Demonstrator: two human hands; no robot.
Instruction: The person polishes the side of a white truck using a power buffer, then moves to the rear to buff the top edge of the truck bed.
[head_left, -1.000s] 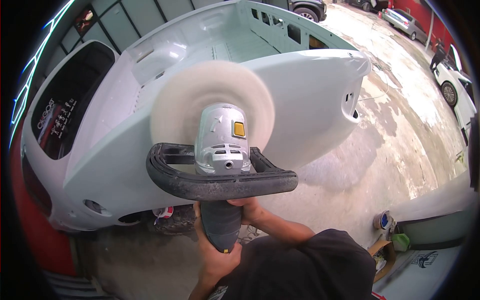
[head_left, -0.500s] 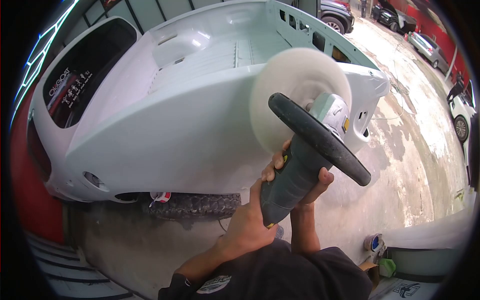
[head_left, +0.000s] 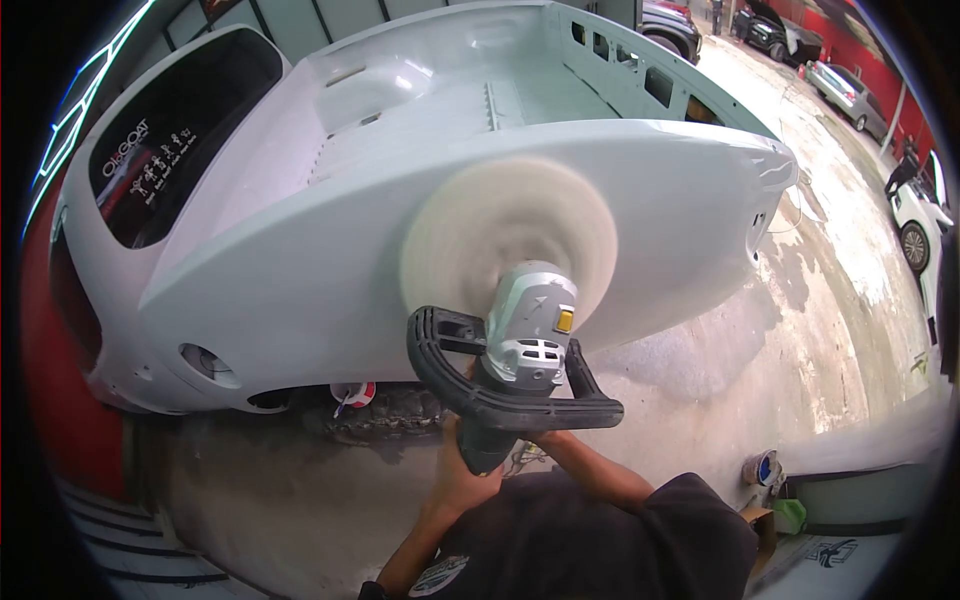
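A rotary polisher is in front of me, with a grey metal head, a yellow button and a black loop handle. Its round cream pad is blurred by spinning and lies over the white side panel of a pickup bed. My left hand is wrapped round the dark rear grip. Beneath the loop handle, my right hand closes on the polisher body from the right; most of its fingers are hidden.
A tyre lies under the panel, with a red-and-white container by it. At lower right stand a paint can and a green object. Parked cars and a person are farther off at right.
Both hands have carried the polisher left along the panel, away from its rear end. The tool has turned more upright, and its pad is lower in view. The pad is spinning in both frames.
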